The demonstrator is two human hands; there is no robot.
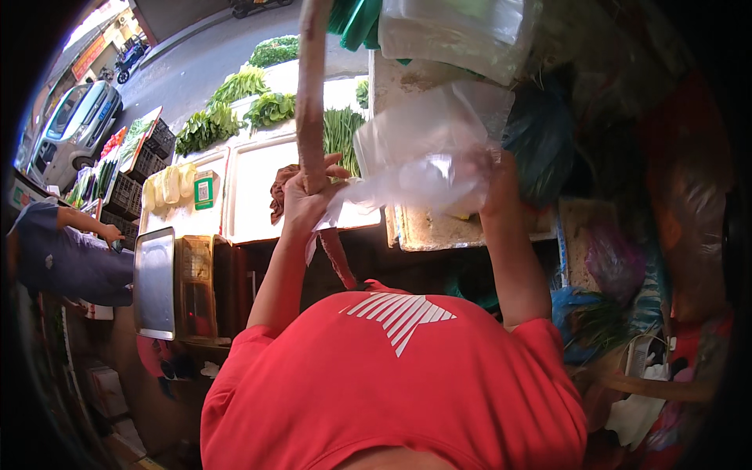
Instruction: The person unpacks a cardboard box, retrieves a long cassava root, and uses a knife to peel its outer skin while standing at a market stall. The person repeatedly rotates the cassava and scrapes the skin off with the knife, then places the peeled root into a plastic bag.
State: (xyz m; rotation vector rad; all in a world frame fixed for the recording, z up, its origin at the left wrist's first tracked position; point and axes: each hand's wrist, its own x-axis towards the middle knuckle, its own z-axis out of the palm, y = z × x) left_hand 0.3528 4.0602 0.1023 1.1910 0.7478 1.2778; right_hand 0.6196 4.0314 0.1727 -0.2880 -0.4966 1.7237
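A translucent plastic bag stretches between my two hands, blurred in places. My left hand is by a brown wooden pole, with the bag's edge at its palm and some fingers spread; whether it grips the bag or the pole is unclear. My right hand is closed on the bag's right end, its fingers partly behind the film. Under and beyond the bag are white foam trays and a bunch of long green chives. A stack of clear plastic bags lies at the top.
The wooden pole stands upright before me. Leafy greens, pale cabbages and a green code card are at left. A metal tray leans near a person. Blue bags of greens lie at right.
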